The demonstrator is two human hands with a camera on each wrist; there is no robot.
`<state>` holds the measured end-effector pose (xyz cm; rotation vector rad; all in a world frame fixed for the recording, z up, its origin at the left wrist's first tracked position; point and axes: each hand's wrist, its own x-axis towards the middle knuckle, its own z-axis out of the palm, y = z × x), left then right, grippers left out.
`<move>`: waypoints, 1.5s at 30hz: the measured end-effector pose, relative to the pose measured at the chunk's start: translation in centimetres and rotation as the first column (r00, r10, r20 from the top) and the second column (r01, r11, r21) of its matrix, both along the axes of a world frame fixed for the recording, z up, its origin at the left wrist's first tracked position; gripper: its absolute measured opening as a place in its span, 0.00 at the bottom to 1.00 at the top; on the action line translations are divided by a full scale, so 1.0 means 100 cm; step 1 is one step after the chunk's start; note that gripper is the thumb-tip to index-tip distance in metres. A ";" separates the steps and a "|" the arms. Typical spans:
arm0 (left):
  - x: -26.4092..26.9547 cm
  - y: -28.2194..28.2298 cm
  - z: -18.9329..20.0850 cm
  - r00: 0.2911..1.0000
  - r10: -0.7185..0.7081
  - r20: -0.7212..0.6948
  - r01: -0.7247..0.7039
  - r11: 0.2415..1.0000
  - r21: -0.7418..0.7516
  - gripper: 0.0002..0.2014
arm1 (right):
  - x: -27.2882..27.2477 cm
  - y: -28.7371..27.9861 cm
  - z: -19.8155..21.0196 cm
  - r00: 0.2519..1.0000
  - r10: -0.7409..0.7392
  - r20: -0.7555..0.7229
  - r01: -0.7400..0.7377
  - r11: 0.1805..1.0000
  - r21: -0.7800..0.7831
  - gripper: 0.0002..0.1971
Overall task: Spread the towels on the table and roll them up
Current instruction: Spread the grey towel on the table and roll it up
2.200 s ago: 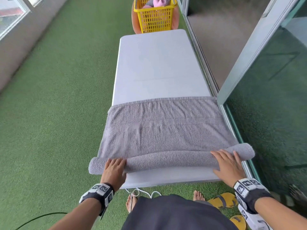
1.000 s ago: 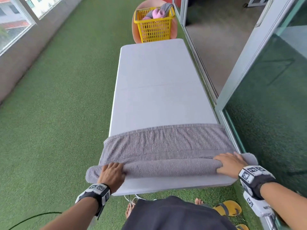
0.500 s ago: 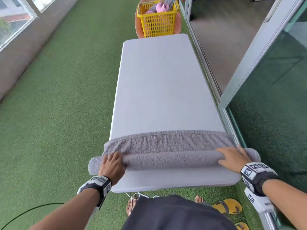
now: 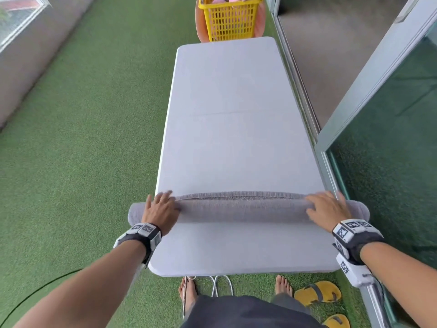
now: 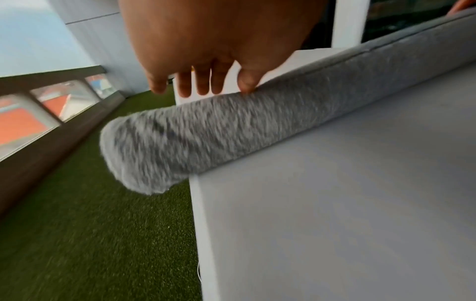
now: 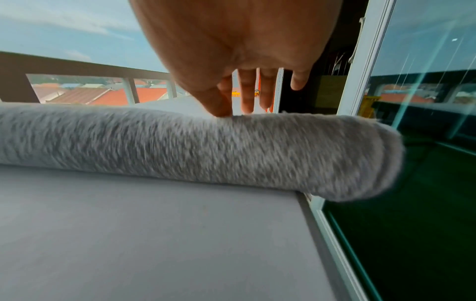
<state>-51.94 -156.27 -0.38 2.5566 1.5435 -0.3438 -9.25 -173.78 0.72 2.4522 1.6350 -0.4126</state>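
A grey towel lies across the near part of the white table, rolled into a long tube whose two ends stick out past the table's sides. Only its hemmed far edge shows along the top of the roll. My left hand rests flat on the roll near its left end, fingers straight. My right hand lies on the roll near its right end, fingers extended. The wrist views show the roll under each palm.
A yellow basket holding rolled towels stands on the floor beyond the table's far end. A glass sliding door runs close along the right. Green turf covers the floor. Yellow sandals and white cords lie by my bare feet.
Both hands have pushed the roll away from me across the table. The flat stretch of towel has shrunk from a wide sheet to just the hem, and the roll has grown thicker.
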 end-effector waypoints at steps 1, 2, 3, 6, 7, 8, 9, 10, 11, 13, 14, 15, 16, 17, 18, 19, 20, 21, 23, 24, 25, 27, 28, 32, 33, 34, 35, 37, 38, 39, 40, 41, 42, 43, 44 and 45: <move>0.002 0.009 0.000 0.999 0.046 0.027 -0.046 0.999 0.005 0.24 | 0.006 0.008 0.002 0.999 -0.010 0.031 0.007 0.996 0.087 0.21; 0.003 0.017 0.000 0.993 0.096 0.068 -0.096 0.995 0.011 0.26 | 0.013 0.014 0.003 0.998 -0.011 0.064 0.000 0.985 0.175 0.21; 0.002 0.023 -0.001 0.986 0.130 0.107 -0.132 0.991 0.010 0.27 | 0.019 0.019 0.003 0.997 -0.011 0.075 -0.006 0.975 0.224 0.21; -0.004 0.031 -0.010 0.995 0.093 0.044 -0.091 0.995 -0.049 0.34 | 0.029 0.019 -0.004 0.998 -0.040 -0.046 0.041 0.999 0.030 0.30; -0.006 0.031 -0.013 0.999 0.049 -0.014 -0.049 0.998 -0.045 0.36 | 0.030 0.016 -0.008 0.998 -0.034 -0.052 0.031 0.998 -0.058 0.34; -0.007 0.032 -0.014 0.998 0.010 -0.055 -0.012 0.999 -0.033 0.37 | 0.030 0.014 -0.012 0.999 -0.010 -0.033 0.006 0.994 -0.105 0.37; -0.007 0.032 -0.013 0.999 -0.015 -0.050 0.015 1.000 -0.009 0.35 | 0.029 0.012 -0.014 1.000 0.015 -0.011 -0.016 0.992 -0.122 0.37; -0.005 0.031 -0.012 0.999 -0.029 -0.024 0.030 0.999 0.024 0.30 | 0.028 0.011 -0.015 1.000 0.025 -0.002 -0.025 0.992 -0.127 0.36; -0.002 0.029 -0.010 0.999 -0.034 -0.011 0.035 0.998 0.045 0.24 | 0.026 0.012 -0.015 1.000 0.025 -0.002 -0.025 0.993 -0.116 0.32; 0.009 0.019 -0.003 0.998 0.026 -0.049 -0.026 1.000 0.003 0.14 | 0.016 0.015 -0.010 0.998 -0.023 -0.050 0.020 0.998 -0.066 0.21; 0.016 0.010 0.003 0.994 0.084 -0.068 -0.088 0.995 -0.047 0.12 | 0.008 0.017 -0.006 0.994 -0.060 -0.087 0.055 0.997 -0.057 0.16; 0.023 0.002 0.009 0.988 0.141 -0.070 -0.147 0.984 -0.097 0.11 | -0.003 0.018 -0.001 0.987 -0.095 -0.127 0.087 0.994 -0.072 0.13; 0.032 -0.007 0.013 0.980 0.190 -0.065 -0.197 0.969 -0.146 0.11 | -0.016 0.020 0.003 0.978 -0.126 -0.165 0.112 0.989 -0.092 0.14; 0.042 -0.015 0.016 0.973 0.226 -0.049 -0.231 0.953 -0.197 0.10 | -0.031 0.021 0.007 0.970 -0.151 -0.193 0.132 0.985 -0.110 0.16; 0.053 -0.025 0.018 0.970 0.243 -0.031 -0.242 0.935 -0.258 0.11 | -0.047 0.022 0.008 0.964 -0.164 -0.210 0.141 0.983 -0.120 0.17; 0.065 -0.037 0.018 0.966 0.257 -0.006 -0.245 0.914 -0.322 0.12 | -0.064 0.023 0.009 0.959 -0.175 -0.223 0.149 0.980 -0.130 0.19; 0.077 -0.049 0.016 0.960 0.277 0.026 -0.247 0.890 -0.385 0.14 | -0.080 0.024 0.009 0.955 -0.184 -0.233 0.156 0.979 -0.134 0.21; 0.087 -0.061 0.014 0.952 0.301 0.058 -0.245 0.862 -0.443 0.16 | -0.096 0.027 0.009 0.948 -0.203 -0.245 0.171 0.974 -0.145 0.23; 0.100 -0.081 0.007 0.930 0.343 0.131 -0.228 0.819 -0.526 0.20 | -0.128 0.031 0.007 0.919 -0.263 -0.293 0.219 0.960 -0.174 0.25; 0.105 -0.087 0.006 0.918 0.364 0.158 -0.220 0.798 -0.561 0.20 | -0.142 0.034 0.006 0.904 -0.289 -0.314 0.244 0.954 -0.177 0.25; 0.107 -0.091 0.004 0.906 0.383 0.181 -0.212 0.779 -0.590 0.19 | -0.154 0.036 0.006 0.891 -0.314 -0.327 0.269 0.947 -0.176 0.25; 0.107 -0.093 0.002 0.882 0.416 0.221 -0.197 0.752 -0.629 0.16 | -0.174 0.043 0.005 0.869 -0.364 -0.335 0.326 0.931 -0.165 0.24; 0.105 -0.092 0.002 0.880 0.415 0.233 -0.187 0.752 -0.632 0.15 | -0.184 0.046 0.005 0.856 -0.396 -0.333 0.364 0.918 -0.158 0.25; 0.093 -0.100 0.006 0.935 0.219 0.280 -0.004 0.794 -0.608 0.14 | -0.221 0.050 0.001 0.723 -0.566 -0.396 0.550 0.819 -0.165 0.49; 0.088 -0.106 0.007 0.946 0.140 0.294 0.073 0.789 -0.610 0.14 | -0.232 0.048 0.000 0.727 -0.580 -0.366 0.553 0.812 -0.189 0.59; 0.081 -0.110 0.008 0.948 0.079 0.308 0.137 0.772 -0.621 0.14 | -0.240 0.047 -0.003 0.752 -0.582 -0.310 0.545 0.813 -0.203 0.67; 0.071 -0.111 0.009 0.947 0.031 0.319 0.193 0.739 -0.646 0.17 | -0.248 0.046 -0.007 0.782 -0.578 -0.234 0.544 0.815 -0.199 0.70; 0.042 -0.109 0.006 0.957 -0.033 0.289 0.235 0.672 -0.702 0.22 | -0.254 0.046 -0.011 0.824 -0.559 -0.093 0.542 0.825 -0.160 0.69; 0.024 -0.106 0.003 0.966 -0.041 0.255 0.220 0.649 -0.729 0.22 | -0.254 0.048 -0.011 0.831 -0.553 -0.064 0.541 0.830 -0.137 0.66; 0.003 -0.104 0.003 0.973 -0.025 0.231 0.195 0.632 -0.750 0.20 | -0.253 0.050 -0.011 0.832 -0.551 -0.066 0.542 0.832 -0.115 0.61; -0.019 -0.103 0.002 0.976 0.015 0.215 0.159 0.625 -0.765 0.19 | -0.251 0.053 -0.012 0.830 -0.550 -0.091 0.542 0.835 -0.096 0.56; -0.043 -0.104 0.001 0.976 0.078 0.203 0.110 0.626 -0.772 0.17 | -0.251 0.056 -0.012 0.830 -0.544 -0.123 0.538 0.839 -0.082 0.51; -0.069 -0.107 0.001 0.971 0.152 0.185 0.048 0.631 -0.774 0.16 | -0.251 0.059 -0.013 0.832 -0.533 -0.154 0.529 0.846 -0.071 0.47; -0.095 -0.111 -0.001 0.962 0.226 0.154 -0.027 0.638 -0.769 0.15 | -0.252 0.062 -0.013 0.834 -0.519 -0.186 0.518 0.853 -0.060 0.45; -0.121 -0.116 -0.005 0.950 0.291 0.113 -0.107 0.643 -0.758 0.14 | -0.252 0.067 -0.014 0.834 -0.505 -0.220 0.507 0.860 -0.051 0.44; -0.147 -0.124 -0.009 0.933 0.355 0.057 -0.196 0.634 -0.748 0.14 | -0.253 0.071 -0.014 0.835 -0.487 -0.255 0.493 0.869 -0.045 0.44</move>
